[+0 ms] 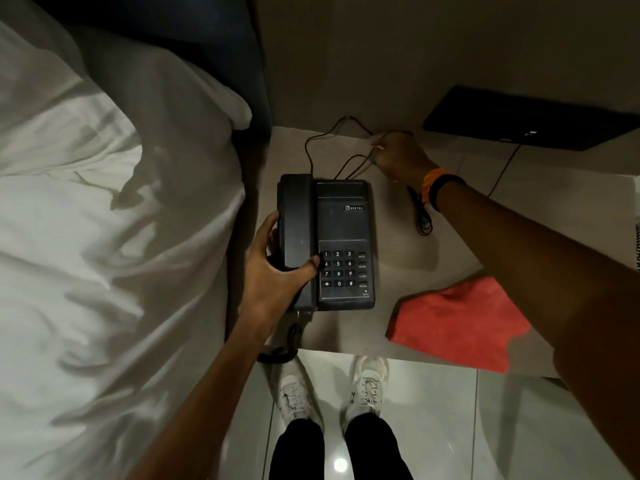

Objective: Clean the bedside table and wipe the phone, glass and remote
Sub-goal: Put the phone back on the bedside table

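Note:
A black desk phone (343,220) sits on the pale bedside table (391,258), handset on its left side. My left hand (277,271) grips the handset and the phone's left edge, thumb by the keypad. My right hand (398,155) reaches to the table's back edge, fingers pinched on the thin phone cable (325,136) near the wall. A red cloth (457,323) lies on the table's front right, under my right forearm, touched by neither hand. No glass or remote is in view.
A bed with white sheets (104,254) runs along the left, close to the table. A black flat panel (530,117) sits at the back right. A coiled handset cord (284,348) hangs off the table's front edge. My white shoes stand on a glossy tiled floor (433,427).

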{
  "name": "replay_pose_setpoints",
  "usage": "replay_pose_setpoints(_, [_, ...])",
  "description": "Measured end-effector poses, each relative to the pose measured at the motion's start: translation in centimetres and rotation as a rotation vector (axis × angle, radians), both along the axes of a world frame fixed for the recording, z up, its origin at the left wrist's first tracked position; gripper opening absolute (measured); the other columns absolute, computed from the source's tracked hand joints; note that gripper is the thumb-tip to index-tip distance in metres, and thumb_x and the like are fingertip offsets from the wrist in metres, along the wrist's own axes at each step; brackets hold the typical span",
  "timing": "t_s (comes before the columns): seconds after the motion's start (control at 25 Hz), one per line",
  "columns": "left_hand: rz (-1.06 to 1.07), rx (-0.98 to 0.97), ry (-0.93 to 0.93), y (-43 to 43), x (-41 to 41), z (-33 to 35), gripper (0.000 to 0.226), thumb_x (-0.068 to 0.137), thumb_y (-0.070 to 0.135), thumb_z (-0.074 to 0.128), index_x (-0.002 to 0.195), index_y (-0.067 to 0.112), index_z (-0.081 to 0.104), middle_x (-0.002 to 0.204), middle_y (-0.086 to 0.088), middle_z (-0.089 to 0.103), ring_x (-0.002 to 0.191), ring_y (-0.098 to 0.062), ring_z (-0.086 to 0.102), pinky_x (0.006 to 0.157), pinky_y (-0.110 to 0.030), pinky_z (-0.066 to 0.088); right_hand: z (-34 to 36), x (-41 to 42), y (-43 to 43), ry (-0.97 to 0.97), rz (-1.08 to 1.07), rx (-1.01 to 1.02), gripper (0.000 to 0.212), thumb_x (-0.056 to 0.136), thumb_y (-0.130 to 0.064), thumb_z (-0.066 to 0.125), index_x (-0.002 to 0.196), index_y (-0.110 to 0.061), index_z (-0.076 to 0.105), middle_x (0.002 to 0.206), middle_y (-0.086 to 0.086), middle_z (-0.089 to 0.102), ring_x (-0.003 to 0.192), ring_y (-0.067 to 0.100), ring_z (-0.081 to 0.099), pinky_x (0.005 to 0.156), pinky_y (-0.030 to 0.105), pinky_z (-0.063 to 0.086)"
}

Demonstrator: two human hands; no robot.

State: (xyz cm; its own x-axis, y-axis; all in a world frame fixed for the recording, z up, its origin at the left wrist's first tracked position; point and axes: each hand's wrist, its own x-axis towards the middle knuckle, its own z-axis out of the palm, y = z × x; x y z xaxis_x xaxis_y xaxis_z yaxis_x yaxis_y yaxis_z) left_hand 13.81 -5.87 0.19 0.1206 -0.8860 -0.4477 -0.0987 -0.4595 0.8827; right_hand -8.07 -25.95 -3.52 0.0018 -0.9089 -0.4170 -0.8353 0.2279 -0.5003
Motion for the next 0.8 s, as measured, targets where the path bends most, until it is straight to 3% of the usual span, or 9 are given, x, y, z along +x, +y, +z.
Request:
replay_pose_setpoints(0.04, [0.0, 0.0, -0.008, -0.5, 0.0, -0.4, 0.088, 0.074, 0.009, 0.084, 0.146, 0.038, 0.042, 0.124, 0.027, 0.053, 0.121, -0.013, 0.061, 0.095, -0.048, 0.059, 0.3, 0.0, -0.1, -0.025, -0.03, 0.035, 0.033, 0.1, -0.01, 0.046, 0.117, 0.012, 0.063, 0.113, 0.023, 0.066, 0.099, 0.026, 0.058, 0.097, 0.045, 0.051])
replay_pose_setpoints(0.12, [0.001, 0.003, -0.021, -1.2, 0.2, -0.9, 0.089, 0.074, 0.01, 0.085, 0.146, 0.04, 0.04, 0.123, 0.028, 0.053, 0.123, -0.014, 0.059, 0.098, -0.05, 0.057, 0.5, 0.2, 0.4, -0.093, -0.09, 0.109, 0.038, 0.103, -0.013, 0.038, 0.129, 0.009, 0.056, 0.127, 0.028, 0.06, 0.097, 0.024, 0.05, 0.099, 0.045, 0.05])
replay_pose_setpoints(0.28, [-0.024, -0.009, -0.03, -1.6, 0.5, -1.2, 0.089, 0.075, 0.012, 0.085, 0.141, 0.049, 0.04, 0.126, 0.027, 0.053, 0.126, -0.017, 0.058, 0.098, -0.051, 0.056, 0.4, 0.7, 3.8, -0.299, -0.155, 0.031, 0.058, 0.096, -0.008, 0.042, 0.153, -0.009, 0.033, 0.147, 0.01, 0.046, 0.132, 0.018, 0.045, 0.116, 0.035, 0.035])
replay_pose_setpoints(0.4, [-0.024, -0.005, -0.049, -1.4, 0.4, -1.5, 0.089, 0.075, 0.013, 0.085, 0.138, 0.054, 0.038, 0.125, 0.03, 0.052, 0.127, -0.013, 0.057, 0.099, -0.05, 0.056, 1.6, 1.0, 6.9, -0.356, -0.103, -0.046, 0.064, 0.092, 0.012, 0.038, 0.152, -0.012, 0.037, 0.158, 0.005, 0.041, 0.128, 0.011, 0.054, 0.108, 0.021, 0.04])
replay_pose_setpoints(0.48, [-0.023, -0.008, -0.064, -1.6, 0.2, -1.7, 0.092, 0.075, 0.014, 0.085, 0.146, 0.047, 0.036, 0.128, 0.028, 0.05, 0.127, -0.011, 0.055, 0.1, -0.049, 0.056, 2.9, 0.2, 9.8, -0.205, -0.123, -0.309, 0.053, 0.091, 0.013, 0.042, 0.137, -0.008, 0.057, 0.144, 0.01, 0.057, 0.124, 0.019, 0.06, 0.106, 0.026, 0.047])
replay_pose_setpoints(0.56, [-0.033, -0.008, -0.077, -2.0, -0.1, -1.8, 0.095, 0.076, 0.015, 0.084, 0.152, 0.039, 0.033, 0.127, 0.026, 0.051, 0.121, -0.002, 0.057, 0.101, -0.042, 0.056, 3.5, -1.6, 12.5, 0.164, -0.154, -0.494, 0.045, 0.086, 0.004, 0.053, 0.125, -0.014, 0.068, 0.135, 0.007, 0.064, 0.122, 0.029, 0.058, 0.099, 0.038, 0.052])
replay_pose_setpoints(0.64, [-0.036, -0.031, -0.097, -2.5, -0.6, -1.5, 0.093, 0.078, 0.014, 0.083, 0.154, 0.032, 0.033, 0.128, 0.024, 0.053, 0.113, 0.012, 0.055, 0.102, -0.032, 0.055, 2.8, -3.3, 13.7, 0.442, -0.156, -0.363, 0.044, 0.084, -0.007, 0.061, 0.126, -0.02, 0.066, 0.136, 0.007, 0.06, 0.123, 0.038, 0.051, 0.093, 0.045, 0.051])
replay_pose_setpoints(0.72, [-0.043, -0.072, -0.135, -3.2, -1.1, -1.5, 0.089, 0.079, 0.016, 0.083, 0.154, 0.029, 0.036, 0.131, 0.021, 0.054, 0.11, 0.017, 0.054, 0.103, -0.027, 0.053, 1.4, -3.9, 13.3, 0.457, -0.098, -0.21, 0.049, 0.087, -0.006, 0.058, 0.134, -0.022, 0.06, 0.13, 0.011, 0.062, 0.118, 0.039, 0.054, 0.087, 0.044, 0.052])
replay_pose_setpoints(0.8, [-0.045, -0.116, -0.173, -4.0, -1.6, -1.6, 0.085, 0.081, 0.02, 0.082, 0.153, 0.027, 0.038, 0.13, 0.021, 0.056, 0.113, 0.011, 0.057, 0.104, -0.029, 0.053, 0.7, -3.4, 11.5, 0.38, -0.013, -0.249, 0.046, 0.093, -0.002, 0.053, 0.135, -0.019, 0.059, 0.123, 0.013, 0.067, 0.112, 0.037, 0.06, 0.083, 0.041, 0.052])
